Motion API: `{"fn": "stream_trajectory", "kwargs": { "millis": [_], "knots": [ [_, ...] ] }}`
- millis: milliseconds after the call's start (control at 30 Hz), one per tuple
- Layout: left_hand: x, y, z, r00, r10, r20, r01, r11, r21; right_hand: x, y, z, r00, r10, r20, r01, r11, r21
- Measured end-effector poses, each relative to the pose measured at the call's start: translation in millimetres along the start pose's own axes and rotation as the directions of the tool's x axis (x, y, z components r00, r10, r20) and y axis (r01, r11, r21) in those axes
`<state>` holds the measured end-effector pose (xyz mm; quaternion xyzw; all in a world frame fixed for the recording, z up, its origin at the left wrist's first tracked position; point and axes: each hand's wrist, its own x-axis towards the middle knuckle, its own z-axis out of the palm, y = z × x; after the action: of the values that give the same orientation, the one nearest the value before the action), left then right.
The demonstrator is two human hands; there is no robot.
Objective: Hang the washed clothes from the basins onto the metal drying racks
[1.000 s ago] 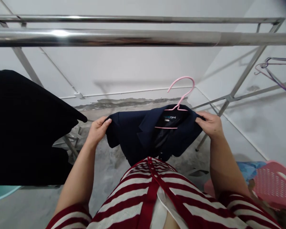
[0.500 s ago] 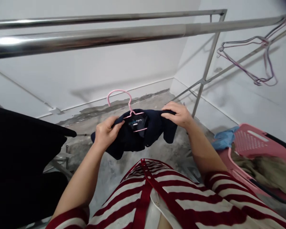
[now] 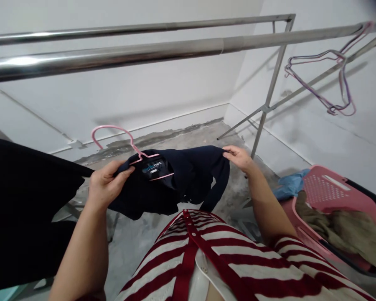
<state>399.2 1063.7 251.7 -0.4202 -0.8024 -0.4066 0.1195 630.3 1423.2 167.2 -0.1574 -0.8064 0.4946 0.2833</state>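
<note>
Shirt (image 3: 188, 175) on hanger (image 3: 113, 133) shifted left; left hand (image 3: 105, 186), right hand (image 3: 241, 158) still gripping it.

Two steel rails (image 3: 144, 52) cross overhead. Purple wire hangers (image 3: 341, 59) hang far right. A black garment (image 3: 25, 209) hangs at left. Near right, a pink laundry basket (image 3: 332, 190) holds olive cloth (image 3: 347, 234), with a blue cloth (image 3: 290, 186) beside it.

Pink hanger (image 3: 134, 149) mostly inside navy shirt (image 3: 191, 175) (label (image 3: 151, 166) illegible)

Hands (image 3: 106, 184) hold navy shirt (image 3: 181, 175) on hanger (image 3: 113, 133)
</note>
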Motion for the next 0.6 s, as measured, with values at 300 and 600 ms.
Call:
{"fn": "stream_trajectory", "kwargs": {
  "millis": [300, 600],
  "knots": [
    [-22.3, 18.4, 27.1, 0.936, 0.025, 0.351, -0.010, 0.999, -0.044, -2.7, -58.8, 31.8, 0.745, -0.096, 0.660, 0.103, 0.994, 0.028],
    [-58.3, -11.6, 10.8, 0.963, 0.128, 0.239, -0.116, 0.991, -0.065, -52.7, -79.0, 145.1, 0.427, -0.052, 0.903, -0.593, 0.737, 0.323]
  ]
}}
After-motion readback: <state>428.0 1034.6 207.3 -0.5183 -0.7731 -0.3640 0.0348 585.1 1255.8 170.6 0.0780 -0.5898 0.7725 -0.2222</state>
